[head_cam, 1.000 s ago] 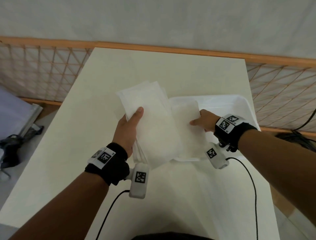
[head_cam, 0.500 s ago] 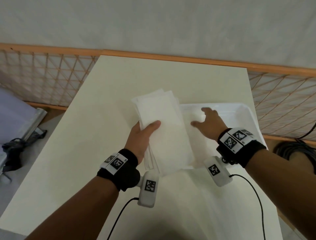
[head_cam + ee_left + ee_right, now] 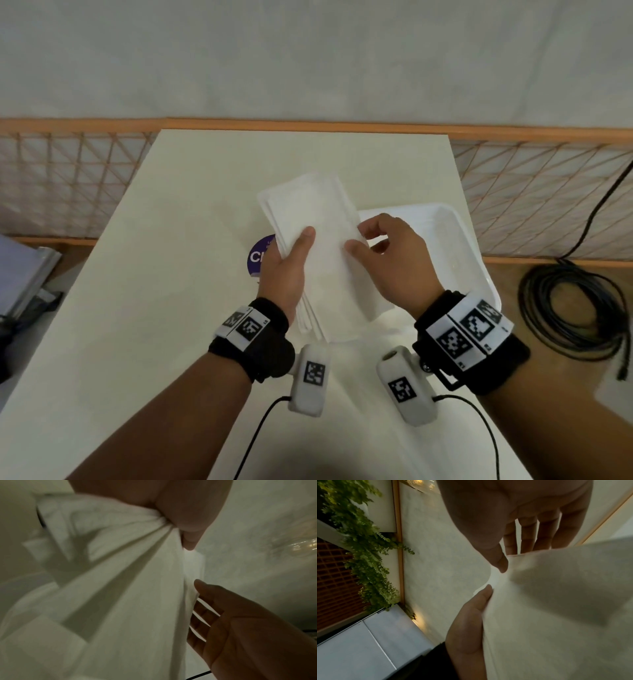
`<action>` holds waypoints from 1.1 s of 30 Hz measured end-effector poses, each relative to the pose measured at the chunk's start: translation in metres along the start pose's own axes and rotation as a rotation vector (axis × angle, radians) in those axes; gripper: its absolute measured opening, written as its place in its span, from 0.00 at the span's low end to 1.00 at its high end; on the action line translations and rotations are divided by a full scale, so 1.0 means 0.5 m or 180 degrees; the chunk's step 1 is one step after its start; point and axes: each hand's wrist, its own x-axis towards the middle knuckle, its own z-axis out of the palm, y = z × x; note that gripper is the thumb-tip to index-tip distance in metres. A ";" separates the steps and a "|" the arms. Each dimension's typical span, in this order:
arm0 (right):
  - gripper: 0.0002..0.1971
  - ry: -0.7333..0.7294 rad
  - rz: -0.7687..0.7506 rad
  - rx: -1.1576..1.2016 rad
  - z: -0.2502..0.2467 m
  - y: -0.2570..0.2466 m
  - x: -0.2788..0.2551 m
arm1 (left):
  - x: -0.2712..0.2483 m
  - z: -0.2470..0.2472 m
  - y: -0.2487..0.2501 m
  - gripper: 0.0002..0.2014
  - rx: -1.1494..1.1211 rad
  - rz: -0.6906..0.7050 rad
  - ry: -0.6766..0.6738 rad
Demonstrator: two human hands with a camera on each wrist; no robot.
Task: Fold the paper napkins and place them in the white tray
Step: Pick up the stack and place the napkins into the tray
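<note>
A stack of white paper napkins (image 3: 325, 267) is held above the table, and my left hand (image 3: 291, 260) grips its left side with the thumb on top. My right hand (image 3: 366, 236) is at the stack's right edge, thumb on the top sheet and fingers curled round the edge. In the left wrist view the napkins (image 3: 120, 601) fan out from my left hand (image 3: 188, 520), with my right hand (image 3: 223, 608) at their edge. The right wrist view shows my right hand (image 3: 513, 534) with its thumb on the napkin (image 3: 556, 615). The white tray (image 3: 455, 240) lies just right of both hands.
The pale table (image 3: 171, 274) stretches ahead to a wood-framed lattice rail (image 3: 68, 178). A round purple sticker (image 3: 258, 255) shows beneath my left hand. A coil of black cable (image 3: 575, 308) lies on the floor to the right.
My right hand has come out of the tray and moved left to the stack's right edge. My left hand keeps its grip on the stack.
</note>
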 end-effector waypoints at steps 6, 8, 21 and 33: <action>0.05 0.0014 -0.0257 -0.0004 -0.013 -0.001 -0.013 | 0.001 0.014 -0.006 0.12 0.0060 0.0029 -0.0031; 0.06 -0.0182 -0.0120 0.0370 -0.014 -0.001 -0.012 | 0.000 0.017 -0.008 0.13 0.0032 0.0037 -0.0071; 0.10 -0.0814 0.0244 0.0777 0.001 -0.013 0.011 | -0.003 0.012 0.004 0.15 -0.0061 -0.0061 -0.0221; 0.13 -0.0809 0.0301 0.0169 -0.056 0.037 0.058 | 0.016 -0.002 -0.010 0.14 0.0219 -0.0055 0.0026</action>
